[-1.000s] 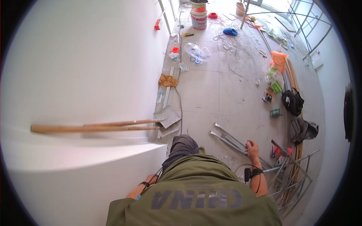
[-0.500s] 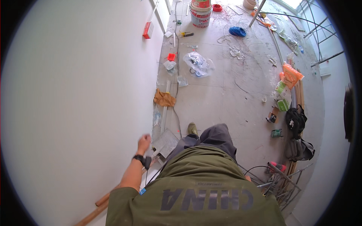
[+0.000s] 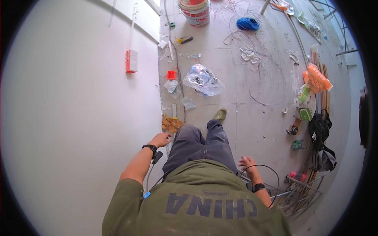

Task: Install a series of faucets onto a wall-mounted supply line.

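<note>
My left hand (image 3: 160, 139) hangs in front of the white wall, beside my left thigh. Its fingers are curled in, and whatever they hold, if anything, is too small to make out. Crumpled brown paper (image 3: 171, 123) lies on the floor just beyond it. On the other side, my right hand (image 3: 248, 162) is low beside my right hip, its fingers loosely bent and apart, with nothing seen in them. A thin black cable (image 3: 271, 170) loops past that wrist. One olive shoe (image 3: 220, 115) shows ahead of my grey trousers.
A clear plastic bag (image 3: 204, 80) lies ahead, near a red box (image 3: 171, 74). Farther off are a bucket (image 3: 195, 16) and a blue wire coil (image 3: 247, 24). Along the right stand bags (image 3: 319, 125), an orange sack (image 3: 317, 78) and a metal frame (image 3: 303, 190).
I have moved forward, so the floor items sit nearer. My left hand has shifted forward and right, toward my thigh. My right hand has come into view, and the shoe's position has changed.
</note>
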A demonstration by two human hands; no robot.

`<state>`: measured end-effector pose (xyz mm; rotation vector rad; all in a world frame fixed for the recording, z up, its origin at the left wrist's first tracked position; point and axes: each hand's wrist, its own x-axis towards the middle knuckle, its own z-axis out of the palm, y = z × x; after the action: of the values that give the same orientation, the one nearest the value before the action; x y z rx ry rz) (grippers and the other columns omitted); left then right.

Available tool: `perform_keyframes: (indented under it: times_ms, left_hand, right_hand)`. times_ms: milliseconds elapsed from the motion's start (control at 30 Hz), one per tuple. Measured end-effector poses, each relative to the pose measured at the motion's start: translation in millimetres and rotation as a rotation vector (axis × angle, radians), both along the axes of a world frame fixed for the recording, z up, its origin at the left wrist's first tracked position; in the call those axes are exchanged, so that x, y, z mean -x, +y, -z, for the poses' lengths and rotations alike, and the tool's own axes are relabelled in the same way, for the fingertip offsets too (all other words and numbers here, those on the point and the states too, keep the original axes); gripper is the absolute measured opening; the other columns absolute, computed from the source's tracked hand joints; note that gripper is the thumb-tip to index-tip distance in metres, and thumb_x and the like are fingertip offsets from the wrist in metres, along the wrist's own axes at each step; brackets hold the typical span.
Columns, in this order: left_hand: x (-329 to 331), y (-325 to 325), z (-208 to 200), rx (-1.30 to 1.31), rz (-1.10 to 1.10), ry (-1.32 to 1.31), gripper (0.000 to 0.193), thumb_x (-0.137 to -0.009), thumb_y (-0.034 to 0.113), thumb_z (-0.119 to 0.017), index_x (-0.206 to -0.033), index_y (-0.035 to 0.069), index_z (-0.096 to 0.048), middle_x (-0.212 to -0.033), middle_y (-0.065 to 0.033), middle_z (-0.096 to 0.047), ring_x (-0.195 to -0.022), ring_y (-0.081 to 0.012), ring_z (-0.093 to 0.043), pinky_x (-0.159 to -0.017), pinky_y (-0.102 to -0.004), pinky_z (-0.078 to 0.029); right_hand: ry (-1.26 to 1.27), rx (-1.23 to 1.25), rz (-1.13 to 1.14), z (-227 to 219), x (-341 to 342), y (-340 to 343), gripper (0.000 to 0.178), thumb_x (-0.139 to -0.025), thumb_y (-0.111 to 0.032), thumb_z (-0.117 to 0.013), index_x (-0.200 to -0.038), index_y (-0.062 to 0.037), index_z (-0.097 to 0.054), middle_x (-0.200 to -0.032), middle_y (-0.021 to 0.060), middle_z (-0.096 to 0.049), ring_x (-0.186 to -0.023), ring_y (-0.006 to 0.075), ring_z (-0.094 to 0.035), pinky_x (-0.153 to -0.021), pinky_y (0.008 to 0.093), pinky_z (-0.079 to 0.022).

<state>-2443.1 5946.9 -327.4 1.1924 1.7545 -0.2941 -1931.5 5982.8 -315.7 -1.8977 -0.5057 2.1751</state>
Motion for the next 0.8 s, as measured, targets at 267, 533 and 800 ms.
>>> perform_keyframes:
  times_ms: [267, 533, 800]
  left_hand:
    - [-27.1, 237.2, 162.2, -0.07, 0.323, 0.121, 0.033, -0.078, 0.023, -0.057, -0.107, 0.008, -0.056, -0.118, -0.0185, -0.052, -0.106, -0.0337, -0.051, -0.084, -0.0421, -0.045]
    - [-54.4, 350.7, 265.0, 0.049, 0.66, 0.312, 0.054, -0.078, 0.03, -0.056, -0.124, 0.005, -0.043, -0.118, -0.0209, -0.053, -0.122, -0.0347, -0.039, -0.107, -0.0474, -0.014]
    - [-25.3, 320.7, 176.8, -0.089, 0.06, 0.484, 0.036, -0.076, 0.026, -0.05, -0.097, -0.003, -0.057, -0.084, -0.0184, -0.065, -0.084, -0.0294, -0.064, -0.075, -0.0371, -0.05]
  right_hand:
    - [-0.061, 0.437, 0.296, -6.6, 18.6, -95.0, 0.031, -0.091, -0.031, -0.048, -0.108, -0.0058, -0.057, -0.077, 0.0011, -0.062, -0.063, 0.0049, -0.052, -0.051, 0.0213, -0.041]
    - [-0.215, 0.622, 0.582, -34.6, 66.2, -162.8, 0.026, -0.092, -0.027, -0.047, -0.101, -0.0044, -0.056, -0.071, 0.0029, -0.06, -0.058, 0.0067, -0.049, -0.051, 0.0191, -0.037]
    - [-0.195, 0.405, 0.227, -42.6, 106.2, -119.1, 0.026, -0.09, -0.028, -0.049, -0.094, -0.0034, -0.058, -0.067, 0.0012, -0.055, -0.053, 0.0079, -0.044, -0.049, 0.0215, -0.034]
